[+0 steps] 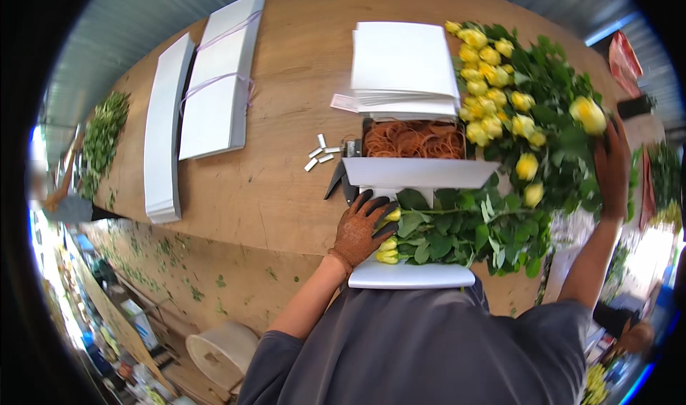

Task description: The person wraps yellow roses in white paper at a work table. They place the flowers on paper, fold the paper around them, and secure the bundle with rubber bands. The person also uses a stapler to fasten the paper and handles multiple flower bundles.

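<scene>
My left hand (365, 228), in a brown glove with dark fingertips, rests over the yellow rose heads (388, 250) of a leafy bunch lying on white sheet card (411, 274) in front of me. My right hand (612, 164), bare as far as I can see, is stretched out at the right beside a single yellow rose (588, 114) above the foliage; whether its fingers grip the stem is hidden. Many more yellow roses (485, 89) lie heaped on the wooden table. Between heap and bunch, an upright white flap (420, 173) stands before a box of brown rubber bands (412, 139).
A stack of white sheets (404, 59) stands behind the rubber bands. Two long white stacks (166, 137) (217, 83) lie left, one tied with purple string. Small white pieces (321, 152) and a black tool (336, 180) are nearer. Other people are at both edges.
</scene>
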### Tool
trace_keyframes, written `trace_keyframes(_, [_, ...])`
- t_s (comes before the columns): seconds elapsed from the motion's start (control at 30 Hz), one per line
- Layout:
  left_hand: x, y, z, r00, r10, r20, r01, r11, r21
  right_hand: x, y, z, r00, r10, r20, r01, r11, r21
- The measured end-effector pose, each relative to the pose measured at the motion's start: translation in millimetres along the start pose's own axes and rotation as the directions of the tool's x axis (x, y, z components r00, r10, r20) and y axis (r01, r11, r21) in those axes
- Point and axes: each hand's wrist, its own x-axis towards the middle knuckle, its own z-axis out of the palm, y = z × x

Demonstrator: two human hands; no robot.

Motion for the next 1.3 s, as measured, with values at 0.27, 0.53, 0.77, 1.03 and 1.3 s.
trace_keyframes(0.27, [-4.2,-5.9,6.5,0.998,0.011,-0.054,-0.011,1.000,0.011,-23.4,-203.8,-58.5,0.751,-0.556,0.356,0.275,0.753,0.598])
trace_keyframes(0.53, [-1.3,-3.9,6.4,0.997,0.008,-0.077,-0.009,1.000,-0.018,-91.2,-259.5,100.3,0.825,-0.398,0.401,0.016,0.725,0.689])
trace_keyframes(0.77, [-2.9,-1.3,4.8,0.990,0.057,-0.125,-0.062,0.997,-0.038,-112.1,-261.7,152.6,0.832,-0.461,0.308,0.246,0.805,0.540])
trace_keyframes(1.03, [-7.5,-4.9,9.2,0.986,0.059,-0.155,-0.064,0.997,-0.031,-109.2,-272.4,145.3,0.791,-0.507,0.342,0.360,0.838,0.410])
trace_keyframes(1.3, [5.2,5.4,-8.4,0.998,-0.008,-0.063,0.007,1.000,-0.016,-114.0,-268.0,137.0,0.799,-0.508,0.322,0.373,0.839,0.397])
